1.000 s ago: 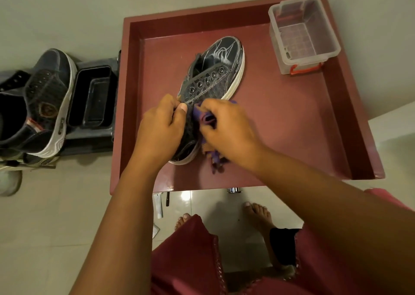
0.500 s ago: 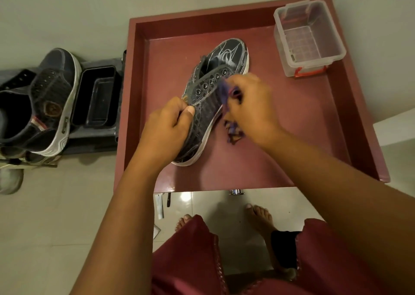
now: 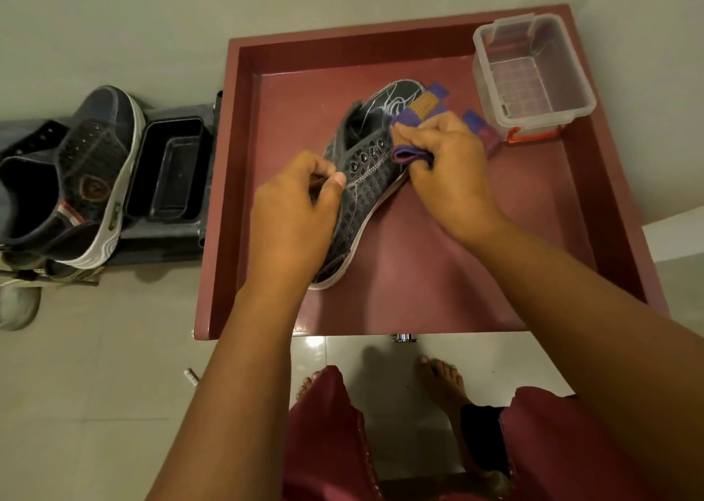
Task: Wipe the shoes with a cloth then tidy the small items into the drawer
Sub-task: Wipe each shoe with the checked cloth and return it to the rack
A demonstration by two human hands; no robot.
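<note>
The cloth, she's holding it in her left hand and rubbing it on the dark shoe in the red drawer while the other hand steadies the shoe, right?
Not quite: the head view shows the purple cloth in the right hand, not the left. It is pressed against the dark shoe in the red drawer, while the left hand steadies the shoe.

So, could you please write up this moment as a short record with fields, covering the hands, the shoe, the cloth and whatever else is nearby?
surface: red drawer, pulled open
shoe in work: dark shoe lying in the drawer
left hand: grips the near end of the shoe
right hand: presses a purple cloth on the shoe's right side
box: clear plastic box, far right corner of the drawer, looks empty
other shoes: second dark shoe on a rack to the left, outside the drawer
</note>
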